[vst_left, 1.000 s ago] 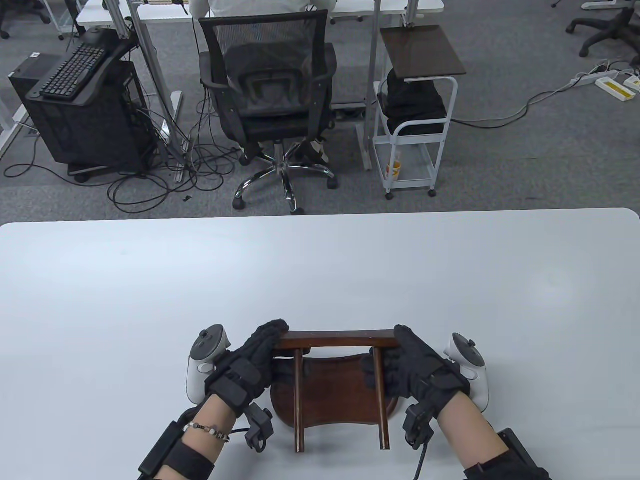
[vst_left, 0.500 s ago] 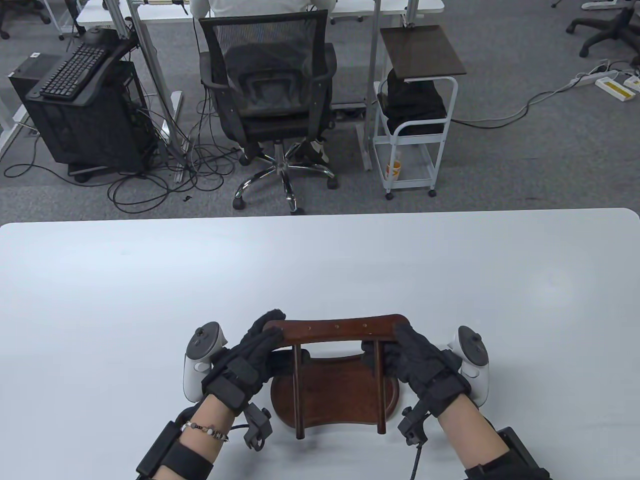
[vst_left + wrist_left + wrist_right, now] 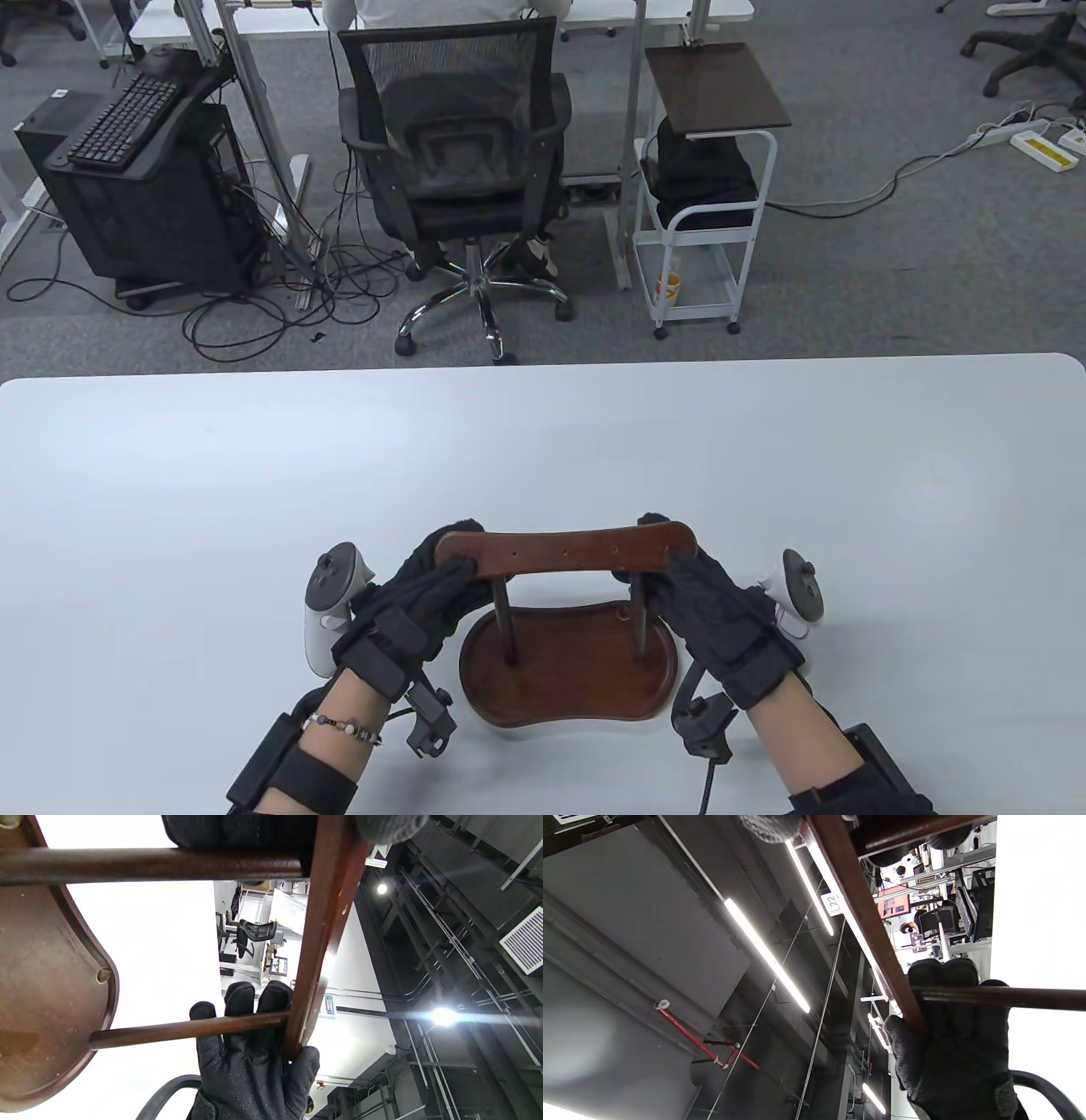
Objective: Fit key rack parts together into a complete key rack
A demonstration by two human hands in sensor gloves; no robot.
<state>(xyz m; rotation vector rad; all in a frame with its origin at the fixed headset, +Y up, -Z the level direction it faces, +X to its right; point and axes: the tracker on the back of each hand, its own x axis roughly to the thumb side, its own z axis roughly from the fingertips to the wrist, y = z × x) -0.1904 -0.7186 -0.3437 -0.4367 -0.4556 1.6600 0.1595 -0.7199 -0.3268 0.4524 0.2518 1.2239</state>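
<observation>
A dark wooden crossbar [image 3: 564, 548] with two thin rods [image 3: 506, 624] stands over a kidney-shaped wooden base [image 3: 568, 675] on the white table. The rods' lower ends meet the base. My left hand [image 3: 424, 586] grips the bar's left end, my right hand [image 3: 691, 581] grips its right end. In the left wrist view the bar [image 3: 326, 925], both rods [image 3: 182, 1029] and the base [image 3: 46, 984] show, with my right hand [image 3: 254, 1065] beyond. The right wrist view shows the bar [image 3: 865, 921], a rod [image 3: 1005, 996] and my left hand [image 3: 950, 1043].
The white table [image 3: 254, 492] stretches wide around the rack. Beyond its far edge stand an office chair [image 3: 458, 161], a white cart [image 3: 708, 195] and a computer tower [image 3: 144, 204] on the carpet.
The crossbar frame has swung from lying flat over the base to standing up, with the rod ends now on the base. Both hands rose and moved away from me with the bar.
</observation>
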